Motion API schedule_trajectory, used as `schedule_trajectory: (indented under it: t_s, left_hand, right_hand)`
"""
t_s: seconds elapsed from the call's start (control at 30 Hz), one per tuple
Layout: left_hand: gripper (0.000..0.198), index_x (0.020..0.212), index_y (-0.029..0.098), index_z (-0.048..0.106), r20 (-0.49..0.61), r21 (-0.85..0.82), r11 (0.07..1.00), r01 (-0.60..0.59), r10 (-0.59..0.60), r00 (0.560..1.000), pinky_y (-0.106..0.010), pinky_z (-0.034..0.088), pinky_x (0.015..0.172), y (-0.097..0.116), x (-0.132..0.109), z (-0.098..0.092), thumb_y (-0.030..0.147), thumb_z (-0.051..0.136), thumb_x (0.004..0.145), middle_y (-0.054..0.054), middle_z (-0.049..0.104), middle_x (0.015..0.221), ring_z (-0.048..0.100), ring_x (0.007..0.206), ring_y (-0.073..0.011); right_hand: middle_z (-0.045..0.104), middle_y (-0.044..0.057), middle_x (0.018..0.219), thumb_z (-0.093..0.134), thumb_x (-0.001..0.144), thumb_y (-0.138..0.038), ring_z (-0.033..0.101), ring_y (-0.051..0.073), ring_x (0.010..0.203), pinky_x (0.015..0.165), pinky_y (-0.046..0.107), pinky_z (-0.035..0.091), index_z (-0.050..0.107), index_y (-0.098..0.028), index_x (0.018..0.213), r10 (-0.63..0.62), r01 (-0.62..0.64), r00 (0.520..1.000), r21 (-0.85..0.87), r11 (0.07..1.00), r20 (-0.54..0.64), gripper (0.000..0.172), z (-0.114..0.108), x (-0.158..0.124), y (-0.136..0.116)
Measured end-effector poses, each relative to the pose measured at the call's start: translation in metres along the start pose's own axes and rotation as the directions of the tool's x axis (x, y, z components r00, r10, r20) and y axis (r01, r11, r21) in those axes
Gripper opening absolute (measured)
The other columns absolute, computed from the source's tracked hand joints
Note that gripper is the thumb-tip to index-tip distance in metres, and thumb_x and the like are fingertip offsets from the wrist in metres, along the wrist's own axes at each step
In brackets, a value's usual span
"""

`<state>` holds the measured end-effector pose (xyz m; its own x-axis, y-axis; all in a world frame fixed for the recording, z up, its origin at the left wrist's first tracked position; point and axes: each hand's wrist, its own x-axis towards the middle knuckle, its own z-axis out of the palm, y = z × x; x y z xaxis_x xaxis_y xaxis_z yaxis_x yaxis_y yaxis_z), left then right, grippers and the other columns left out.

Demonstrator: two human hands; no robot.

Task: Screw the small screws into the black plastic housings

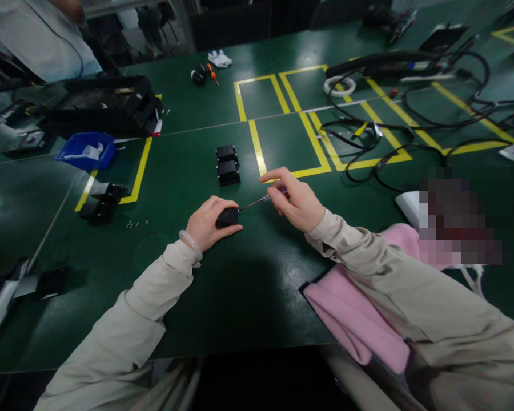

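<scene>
My left hand [208, 222] grips a small black box [227, 217] against the green table, thumb on the far side and fingers on the near side. A screwdriver [263, 198] is pinched in my right hand [294, 201], its index finger stretched out. The thin shaft slants left and its tip meets the box's right side; the screw there is too small to make out. Just beyond stand two similar black boxes [228, 165] with small bright screws on their sides. Several loose screws [137, 224] lie left of my left hand.
More black parts [101, 202] and a blue bin [88, 150] are at the left, near stacked black trays [107, 105]. Black cables [368, 131] sprawl at the right. Pink cloth [360, 319] lies under my right forearm. A person [38, 40] stands at the far left.
</scene>
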<state>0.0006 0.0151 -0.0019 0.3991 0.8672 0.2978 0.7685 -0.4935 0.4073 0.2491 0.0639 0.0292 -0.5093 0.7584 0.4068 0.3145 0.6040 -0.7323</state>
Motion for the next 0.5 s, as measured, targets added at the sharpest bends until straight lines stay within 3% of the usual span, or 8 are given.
schedule_trajectory:
  t_s: [0.13, 0.33, 0.5]
  left_hand:
    - [0.041, 0.118, 0.022, 0.06, 0.005, 0.006, 1.0, 0.012, -0.012, 1.0, -0.037, 0.051, 0.09, 0.0004, 0.0002, 0.0001, 0.045, 0.071, 0.086, -0.007, 0.062, 0.11, 0.062, 0.104, -0.0239]
    - [0.04, 0.118, 0.023, 0.06, 0.013, -0.012, 1.0, 0.025, -0.025, 1.0, -0.038, 0.051, 0.09, 0.0008, 0.0007, -0.0002, 0.043, 0.073, 0.085, -0.006, 0.062, 0.11, 0.062, 0.104, -0.0238]
    - [0.04, 0.117, 0.022, 0.061, 0.013, -0.013, 1.0, 0.028, -0.028, 1.0, -0.038, 0.051, 0.09, 0.0016, 0.0006, -0.0004, 0.042, 0.073, 0.085, -0.007, 0.062, 0.11, 0.062, 0.104, -0.024]
  right_hand:
    - [0.054, -0.003, 0.072, 0.041, 0.1, -0.036, 0.052, 0.01, 0.062, 0.067, 0.026, 0.04, 0.055, -0.018, 0.105, 0.006, -0.006, 1.0, -0.005, 1.0, 0.009, 0.023, -0.0008, 0.0004, 0.0005]
    - [0.055, -0.003, 0.076, 0.042, 0.095, -0.021, 0.055, 0.01, 0.065, 0.068, 0.026, 0.041, 0.051, -0.018, 0.113, 0.008, -0.008, 1.0, 0.009, 1.0, -0.009, 0.021, -0.0003, 0.0004, 0.0001]
    - [0.051, -0.005, 0.067, 0.043, 0.099, -0.034, 0.052, 0.009, 0.06, 0.065, 0.025, 0.039, 0.055, -0.018, 0.102, 0.012, -0.011, 1.0, -0.002, 1.0, 0.011, 0.02, -0.0012, 0.0006, 0.0013]
